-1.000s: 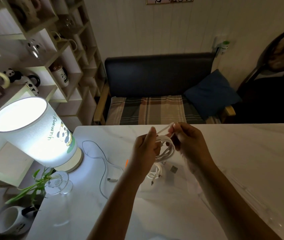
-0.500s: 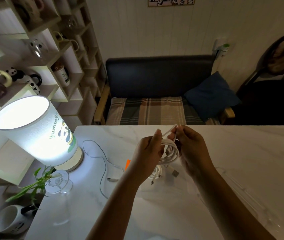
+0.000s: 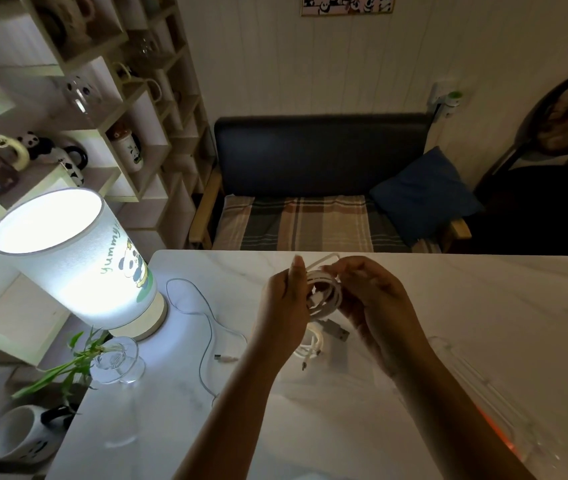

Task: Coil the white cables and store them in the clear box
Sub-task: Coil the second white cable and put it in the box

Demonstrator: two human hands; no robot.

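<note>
Above the middle of the white marble table [image 3: 449, 306], both hands hold one coiled white cable [image 3: 326, 294]. My left hand [image 3: 284, 306] pinches the coil's left side. My right hand [image 3: 376, 303] grips its right side, and a folded loop of the cable sticks up between the fingers. The cable's USB plug [image 3: 338, 330] hangs below the coil. A second coiled white cable [image 3: 310, 346] lies on the table under my hands. The clear box [image 3: 483, 386] is faintly visible at the right, beside my right forearm.
A lit panda lamp [image 3: 78, 258] stands at the table's left edge, its thin cord [image 3: 203, 327] trailing across the table. A glass vase with a green plant [image 3: 116, 362] stands next to the lamp. Shelves with mugs fill the left; a bench with a blue cushion is behind.
The hands have stayed in place while the coil was turned between them. The folded loop end now sticks up over my right fingers, and the plug dangles lower.
</note>
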